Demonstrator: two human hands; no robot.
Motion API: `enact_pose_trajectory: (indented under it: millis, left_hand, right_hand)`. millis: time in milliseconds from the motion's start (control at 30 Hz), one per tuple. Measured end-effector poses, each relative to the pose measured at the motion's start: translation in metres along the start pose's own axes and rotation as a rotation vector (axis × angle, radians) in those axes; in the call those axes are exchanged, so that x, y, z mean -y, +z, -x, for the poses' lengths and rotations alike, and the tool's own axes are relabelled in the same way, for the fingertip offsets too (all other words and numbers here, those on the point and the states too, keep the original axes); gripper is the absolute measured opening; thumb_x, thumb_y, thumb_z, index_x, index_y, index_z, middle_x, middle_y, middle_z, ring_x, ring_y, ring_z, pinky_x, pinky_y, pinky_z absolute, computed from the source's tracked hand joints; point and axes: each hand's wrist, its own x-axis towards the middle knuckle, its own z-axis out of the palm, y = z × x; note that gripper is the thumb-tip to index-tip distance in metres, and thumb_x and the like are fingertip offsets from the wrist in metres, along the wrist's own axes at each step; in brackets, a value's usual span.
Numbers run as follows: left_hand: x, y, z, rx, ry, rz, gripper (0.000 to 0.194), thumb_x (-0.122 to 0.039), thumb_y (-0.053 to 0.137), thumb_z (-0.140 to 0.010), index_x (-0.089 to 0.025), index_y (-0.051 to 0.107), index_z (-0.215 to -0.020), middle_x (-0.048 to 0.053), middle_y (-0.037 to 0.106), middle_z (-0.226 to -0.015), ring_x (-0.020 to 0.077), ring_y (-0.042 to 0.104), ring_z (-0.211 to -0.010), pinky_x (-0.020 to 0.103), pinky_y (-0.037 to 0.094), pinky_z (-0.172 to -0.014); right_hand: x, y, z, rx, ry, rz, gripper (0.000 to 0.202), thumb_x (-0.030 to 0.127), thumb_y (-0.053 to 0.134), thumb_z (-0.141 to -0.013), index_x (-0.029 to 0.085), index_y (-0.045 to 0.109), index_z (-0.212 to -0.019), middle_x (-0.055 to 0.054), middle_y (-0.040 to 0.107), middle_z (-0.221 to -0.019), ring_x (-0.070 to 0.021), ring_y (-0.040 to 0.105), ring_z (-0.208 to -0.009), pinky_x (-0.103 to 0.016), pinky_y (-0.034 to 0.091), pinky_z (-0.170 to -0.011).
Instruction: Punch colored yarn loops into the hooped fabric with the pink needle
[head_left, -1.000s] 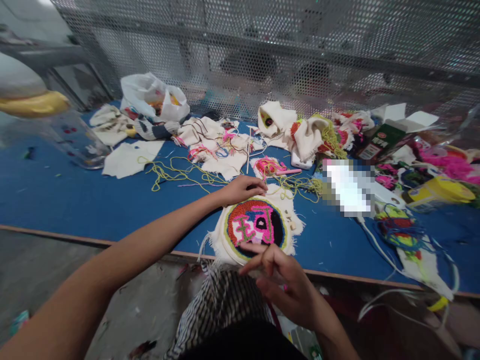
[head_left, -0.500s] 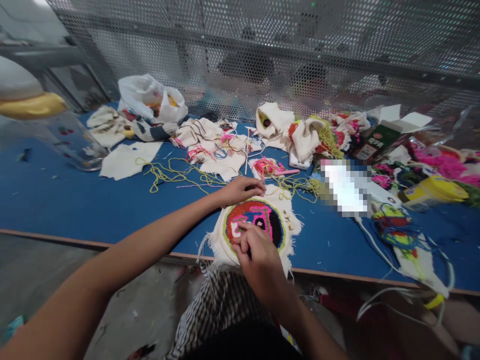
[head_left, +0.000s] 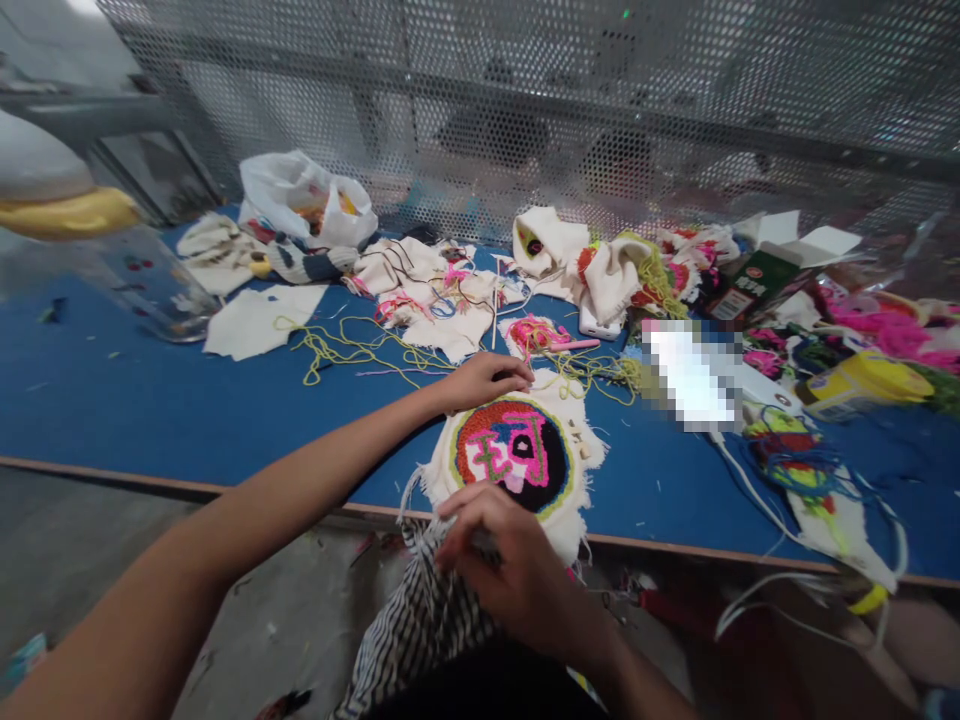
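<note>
A round yarn-worked embroidery in orange, pink, white, black and blue sits on frayed cream cloth, stretched over what looks like a hoop, at the table's front edge. At its far left rim, my left hand rests with bent fingers gripping the hooped cloth. My right hand is raised over the near edge, above my lap. Its fingers are curved, with thumb and index finger apart, and I see nothing between them. Some of its fingertips are blurred. Small tan bits lie on the cloth's right side.
Yellow-green yarn, cloth scraps and a pink-handled tool lie beyond the hoop. A white plastic bag stands at back left, a clear bottle at far left. Right are a green box, yellow tub and white cable.
My right hand has lifted off the embroidery and drawn back toward my body, its fingers parting and uncovering the stitched design. My left hand has stayed at the far rim.
</note>
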Motion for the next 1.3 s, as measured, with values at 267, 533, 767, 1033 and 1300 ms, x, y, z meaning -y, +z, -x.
enact_pose_trajectory:
  millis: [267,533,767,1033,1300]
  left_hand:
    - [0.000,0.000,0.001,-0.006,-0.006,0.006,0.021,-0.025,0.051,-0.082,-0.011,0.062,-0.092,0.008,0.070,-0.085,0.0156,0.064,-0.080,0.024,0.047,-0.072]
    - [-0.001,-0.001,0.000,-0.002,0.016,-0.018,0.022,-0.023,0.051,-0.082,-0.009,0.063,-0.093,0.010,0.070,-0.085,0.0173,0.064,-0.080,0.025,0.047,-0.072]
    - [0.000,0.000,0.000,-0.003,-0.012,0.014,0.020,-0.023,0.050,-0.081,-0.011,0.062,-0.092,0.009,0.070,-0.086,0.0162,0.065,-0.083,0.024,0.047,-0.073]
    - [-0.002,0.000,0.001,0.004,-0.016,-0.009,0.023,-0.025,0.050,-0.082,-0.010,0.062,-0.094,0.009,0.070,-0.087,0.0164,0.065,-0.083,0.024,0.047,-0.073]
    - [-0.002,0.000,0.000,-0.001,-0.020,-0.039,0.023,-0.024,0.051,-0.081,-0.009,0.063,-0.094,0.009,0.070,-0.086,0.0165,0.064,-0.080,0.024,0.047,-0.072]
  right_hand:
    - [-0.013,-0.031,-0.021,-0.213,0.049,0.461,0.008,0.018,0.059,-0.077,0.017,0.056,-0.084,-0.004,0.055,-0.075,-0.0179,0.052,-0.077,-0.030,0.043,-0.071]
    - [-0.014,-0.018,-0.042,0.047,0.086,0.825,0.015,0.014,0.049,-0.083,0.013,0.065,-0.084,-0.011,0.054,-0.087,-0.0226,0.044,-0.086,-0.035,0.039,-0.075]
    - [-0.017,-0.012,-0.045,0.034,0.123,0.902,0.015,0.007,0.049,-0.078,0.013,0.063,-0.075,-0.013,0.055,-0.085,-0.0252,0.045,-0.084,-0.038,0.040,-0.072]
    - [-0.013,-0.003,-0.048,0.107,0.085,1.067,0.028,0.003,0.048,-0.064,0.005,0.060,-0.089,-0.018,0.054,-0.089,-0.0299,0.044,-0.086,-0.041,0.041,-0.072]
    - [-0.010,-0.006,-0.047,0.031,0.131,0.961,0.013,0.007,0.044,-0.073,0.010,0.054,-0.081,-0.015,0.052,-0.087,-0.0263,0.045,-0.081,-0.040,0.040,-0.071]
